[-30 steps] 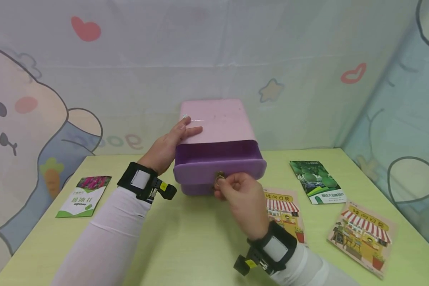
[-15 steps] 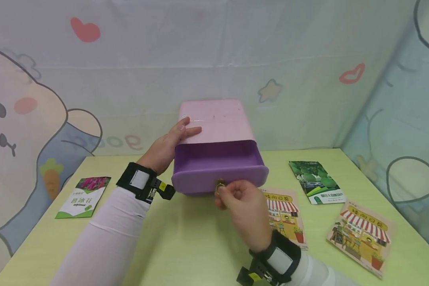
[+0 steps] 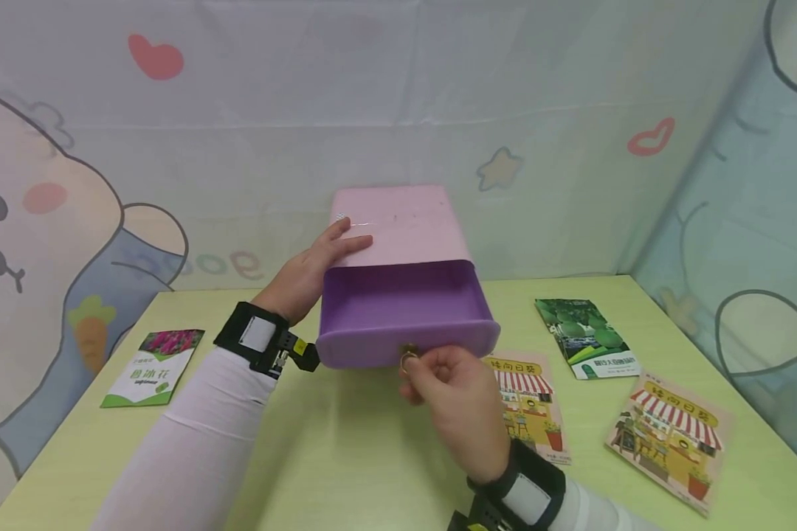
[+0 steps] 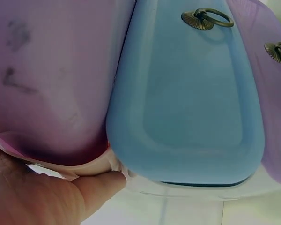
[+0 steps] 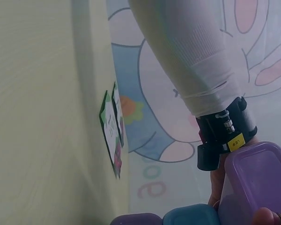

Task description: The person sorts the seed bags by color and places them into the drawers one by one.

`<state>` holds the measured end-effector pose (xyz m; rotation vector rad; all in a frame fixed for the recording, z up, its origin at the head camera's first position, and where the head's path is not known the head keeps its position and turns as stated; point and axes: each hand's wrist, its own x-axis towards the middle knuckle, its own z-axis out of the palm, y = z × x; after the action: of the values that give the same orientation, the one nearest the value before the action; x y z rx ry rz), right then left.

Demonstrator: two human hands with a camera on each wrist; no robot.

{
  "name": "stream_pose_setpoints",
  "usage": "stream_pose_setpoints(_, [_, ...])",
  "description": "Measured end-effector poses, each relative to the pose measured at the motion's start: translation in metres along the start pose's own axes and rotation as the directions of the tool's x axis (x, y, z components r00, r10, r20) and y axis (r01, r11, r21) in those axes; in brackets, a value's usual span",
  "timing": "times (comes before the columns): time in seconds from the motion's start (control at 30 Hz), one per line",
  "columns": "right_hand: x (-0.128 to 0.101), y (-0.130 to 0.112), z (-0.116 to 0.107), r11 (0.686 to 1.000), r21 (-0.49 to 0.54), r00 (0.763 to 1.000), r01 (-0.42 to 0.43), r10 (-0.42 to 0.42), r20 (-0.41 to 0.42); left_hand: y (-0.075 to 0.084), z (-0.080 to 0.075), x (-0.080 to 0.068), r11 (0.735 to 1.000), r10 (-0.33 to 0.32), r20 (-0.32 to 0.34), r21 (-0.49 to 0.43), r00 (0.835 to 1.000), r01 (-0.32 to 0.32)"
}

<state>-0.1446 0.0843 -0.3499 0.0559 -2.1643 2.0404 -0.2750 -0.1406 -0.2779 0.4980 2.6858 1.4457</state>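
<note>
A pink drawer cabinet [image 3: 398, 214] stands at the back middle of the table. Its top purple drawer [image 3: 398, 346] is pulled out, and the visible inside is bare. My left hand [image 3: 299, 276] rests against the cabinet's left side, fingers straight on its top; the left wrist view has a digit along the casing's edge. At the drawer front, my right hand [image 3: 454, 402] pinches the brass ring pull [image 3: 408, 361] between thumb and fingers. Below this drawer, a blue drawer [image 4: 187, 93] and a lower purple drawer [image 4: 271, 93] sit closed in the left wrist view.
Seed packets lie flat: a white-and-green packet [image 3: 149, 372] at left, a green packet [image 3: 587, 339] at right and a sunflower packet [image 3: 667, 442] near the right edge. Another sunflower packet [image 3: 538, 413] is partly behind my right hand. A printed cloth [image 3: 551, 74] hangs behind the table.
The top purple drawer has slid farther out toward me, showing more of its inside. My right hand has moved nearer and lower with the ring pull; my left hand stays on the cabinet.
</note>
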Motion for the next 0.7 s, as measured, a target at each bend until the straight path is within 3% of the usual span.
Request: stream_pose_setpoints(0.7, [-0.0095, 0.0014, -0.0033, 0.999, 0.028, 0.999, -0.035, 0.035, 0.011, -0.0043, -0.0007, 0.0034, 0.997, 0.065, 0.047, -0.035, 0.997, -0.063])
